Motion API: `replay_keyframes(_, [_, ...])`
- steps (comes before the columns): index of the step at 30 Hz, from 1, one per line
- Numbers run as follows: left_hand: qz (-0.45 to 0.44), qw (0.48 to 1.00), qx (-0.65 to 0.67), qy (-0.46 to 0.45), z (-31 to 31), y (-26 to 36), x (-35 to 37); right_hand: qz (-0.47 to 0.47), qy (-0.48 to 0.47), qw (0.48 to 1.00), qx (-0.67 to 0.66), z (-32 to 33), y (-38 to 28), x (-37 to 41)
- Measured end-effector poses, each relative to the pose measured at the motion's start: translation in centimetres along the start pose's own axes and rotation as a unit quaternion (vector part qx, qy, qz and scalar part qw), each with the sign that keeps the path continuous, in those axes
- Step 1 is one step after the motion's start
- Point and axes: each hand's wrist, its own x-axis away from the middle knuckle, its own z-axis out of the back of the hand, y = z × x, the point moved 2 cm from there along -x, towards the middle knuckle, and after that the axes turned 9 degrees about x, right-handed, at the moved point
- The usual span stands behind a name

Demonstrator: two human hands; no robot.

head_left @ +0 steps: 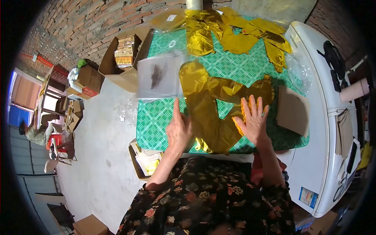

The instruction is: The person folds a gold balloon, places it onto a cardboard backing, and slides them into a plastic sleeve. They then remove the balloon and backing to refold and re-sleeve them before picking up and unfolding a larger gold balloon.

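Note:
A flat gold foil balloon (203, 113), uninflated and creased, lies on the green checked tablecloth (154, 125) in front of me. My left hand (179, 131) rests at its left edge, with the index finger stretched forward; the other fingers are partly hidden. Spread flat, my right hand (254, 119) lies on the right part of the foil, and bright orange-gold reflections show along its fingers. Just beyond my left fingertip is a stack of clear plastic bags (160, 76) with dark print. More gold foil balloons (235, 37) lie in a pile at the far end of the table.
A brown cardboard piece (293, 111) lies at the table's right edge, beside a white freezer (313, 156). Crumpled clear plastic (299, 72) is near it. An open carton (113, 72) of packets stands left of the table. Far left, a person (37, 133) sits near boxes.

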Motion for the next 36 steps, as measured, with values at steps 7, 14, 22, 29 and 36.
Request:
replay_keyframes(7, [-0.231, 0.959, -0.157, -0.043, -1.5, 2.3, -2.9, 0.020, 0.022, 1.000, 0.007, -0.4, 0.2, -0.2])
replay_keyframes(14, [-0.256, 0.927, -0.243, -0.130, -6.8, -0.4, -4.5, 0.021, 0.039, 0.999, -0.031, 0.7, 1.6, 0.2])
replay_keyframes(22, [-0.262, 0.927, -0.239, -0.122, -6.6, -0.4, -4.5, 0.073, 0.002, 0.994, -0.079, 4.1, 0.4, 6.5])
replay_keyframes(29, [-0.250, 0.930, -0.238, -0.130, -6.8, -0.6, -4.5, 0.145, 0.053, 0.968, -0.200, 7.9, 2.2, 12.6])
replay_keyframes(36, [-0.241, 0.926, -0.254, -0.141, -6.6, -0.3, -4.4, 0.077, 0.210, 0.943, -0.245, 9.1, 0.6, 4.4])
